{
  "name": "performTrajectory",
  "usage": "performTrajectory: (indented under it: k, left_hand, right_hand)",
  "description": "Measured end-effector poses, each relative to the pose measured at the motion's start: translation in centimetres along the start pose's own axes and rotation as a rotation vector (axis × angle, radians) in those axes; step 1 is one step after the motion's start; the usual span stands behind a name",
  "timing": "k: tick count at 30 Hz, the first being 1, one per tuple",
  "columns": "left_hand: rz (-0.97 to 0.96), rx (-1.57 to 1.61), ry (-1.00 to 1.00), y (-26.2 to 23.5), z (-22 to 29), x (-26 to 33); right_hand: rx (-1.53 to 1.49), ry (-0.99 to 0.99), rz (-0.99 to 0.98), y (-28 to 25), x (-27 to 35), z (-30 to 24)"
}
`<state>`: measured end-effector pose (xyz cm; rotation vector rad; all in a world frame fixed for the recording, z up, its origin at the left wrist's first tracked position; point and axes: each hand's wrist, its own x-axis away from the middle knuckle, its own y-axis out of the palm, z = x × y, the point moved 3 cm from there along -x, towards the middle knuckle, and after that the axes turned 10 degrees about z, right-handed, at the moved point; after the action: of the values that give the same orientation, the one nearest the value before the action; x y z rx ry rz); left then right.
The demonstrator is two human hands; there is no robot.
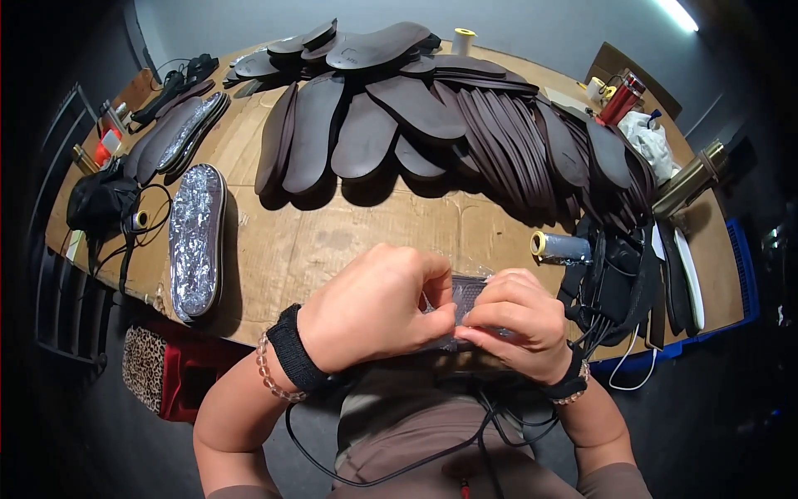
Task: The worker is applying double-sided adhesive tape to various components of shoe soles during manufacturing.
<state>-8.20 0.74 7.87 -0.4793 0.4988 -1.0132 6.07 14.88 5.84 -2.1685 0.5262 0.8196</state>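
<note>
A strip of bare cardboard tabletop [349, 233] is being left open ahead, being hemmed in by fanned dark insoles [432, 125] behind, a foil-covered insole [196, 239] leftward and a foil roll [561, 247] with tangled cables [611, 287] rightward.

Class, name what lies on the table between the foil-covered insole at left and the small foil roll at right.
In the head view, only bare cardboard tabletop lies between the foil-covered insole and the foil roll.

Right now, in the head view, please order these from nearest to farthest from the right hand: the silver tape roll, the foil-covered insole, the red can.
From the right hand:
1. Silver tape roll, just beyond it, slightly right.
2. Red can, far right corner of the table.
3. Foil-covered insole, across on the left side.
</note>
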Motion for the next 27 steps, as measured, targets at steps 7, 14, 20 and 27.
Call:
performTrajectory:
  k: [7, 14, 20, 27]
  left_hand:
    - [-0.031, 0.111, -0.030, 0.4, 0.1, 0.2]
    - [-0.113, 0.147, -0.073, 0.0, 0.0, 0.5]
    - [0.000, -0.045, 0.185, 0.4, 0.8, 1.1]
    - [-0.006, -0.033, 0.049, 1.0, -0.3, 0.8]
  right_hand:
    - [-0.090, 0.079, 0.097, 0.5, -0.2, 0.1]
    - [-0.123, 0.174, 0.078, 1.1, 0.4, 0.9]
    - [-0.050, 0.337, 0.123, 1.4, 0.4, 0.5]
    - [-0.037, 0.421, -0.032, 0.5, -1.1, -1.0]
